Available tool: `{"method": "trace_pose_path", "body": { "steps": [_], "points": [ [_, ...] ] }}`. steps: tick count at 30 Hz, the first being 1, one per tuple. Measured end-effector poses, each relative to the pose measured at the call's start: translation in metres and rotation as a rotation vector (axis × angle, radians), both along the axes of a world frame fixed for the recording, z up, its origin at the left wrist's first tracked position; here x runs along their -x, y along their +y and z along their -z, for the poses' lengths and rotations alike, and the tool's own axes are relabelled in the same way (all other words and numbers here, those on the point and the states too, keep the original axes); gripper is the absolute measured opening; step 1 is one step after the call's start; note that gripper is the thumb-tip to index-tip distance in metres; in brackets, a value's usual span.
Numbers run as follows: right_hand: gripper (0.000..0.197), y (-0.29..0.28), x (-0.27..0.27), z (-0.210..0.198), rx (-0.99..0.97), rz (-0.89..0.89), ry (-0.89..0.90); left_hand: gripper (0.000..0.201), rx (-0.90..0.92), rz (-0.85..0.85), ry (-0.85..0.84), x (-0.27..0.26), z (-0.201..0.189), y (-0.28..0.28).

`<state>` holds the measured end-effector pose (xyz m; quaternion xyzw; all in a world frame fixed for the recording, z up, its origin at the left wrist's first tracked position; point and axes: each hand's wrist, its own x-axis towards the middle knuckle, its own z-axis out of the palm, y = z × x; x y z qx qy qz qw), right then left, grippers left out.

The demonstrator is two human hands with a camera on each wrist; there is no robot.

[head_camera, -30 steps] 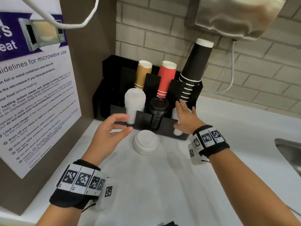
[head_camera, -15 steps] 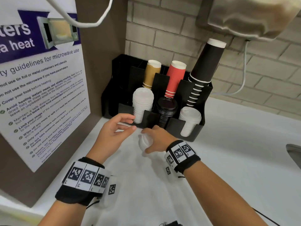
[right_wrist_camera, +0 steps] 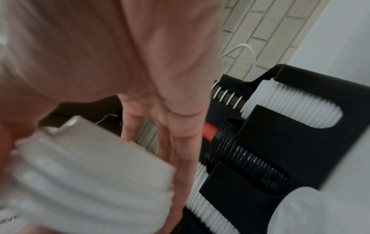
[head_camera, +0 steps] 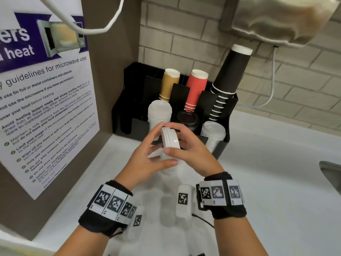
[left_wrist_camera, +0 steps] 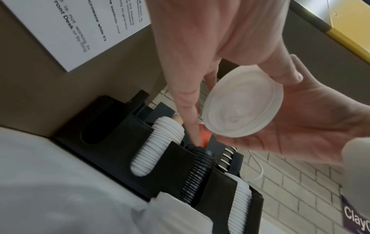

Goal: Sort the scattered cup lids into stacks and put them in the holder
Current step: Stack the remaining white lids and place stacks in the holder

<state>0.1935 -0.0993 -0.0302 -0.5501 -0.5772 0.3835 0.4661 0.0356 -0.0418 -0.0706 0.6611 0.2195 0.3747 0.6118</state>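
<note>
A short stack of white lids (head_camera: 172, 140) stands on edge above the counter, in front of the black holder (head_camera: 129, 108). My right hand (head_camera: 168, 138) grips it, thumb below and fingers over the top. My left hand (head_camera: 160, 145) lies against the stack's left face with spread, fairly straight fingers. The left wrist view shows the stack's underside (left_wrist_camera: 243, 104) in the right palm. It is blurred in the right wrist view (right_wrist_camera: 90, 182). The holder's front slots hold a white lid stack (head_camera: 159, 113), black lids (head_camera: 187, 119) and another white stack (head_camera: 213, 133).
Brown (head_camera: 168, 84), red (head_camera: 196, 87) and black (head_camera: 230, 71) cup stacks stand in the holder's back row. A poster panel (head_camera: 46, 108) walls the left side. A metal dispenser (head_camera: 276, 21) hangs above right. A sink edge (head_camera: 332, 172) is at far right of the white counter (head_camera: 258, 182).
My right hand left the holder's right slot, took the lid stack off the counter and raised it on edge. My left hand closed in against it.
</note>
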Motion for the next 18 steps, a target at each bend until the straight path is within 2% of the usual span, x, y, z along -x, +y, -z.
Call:
{"method": "trace_pose_path", "body": {
  "steps": [5,18],
  "points": [
    [0.068,-0.014,-0.006,0.003,0.026,0.012,0.11,0.093,-0.005,0.038,-0.035,0.0,-0.003,0.0],
    [0.065,-0.022,-0.008,0.004,-0.018,0.096,0.051,0.102,-0.022,0.089,-0.006,-0.008,-0.003,0.0]
  ]
}}
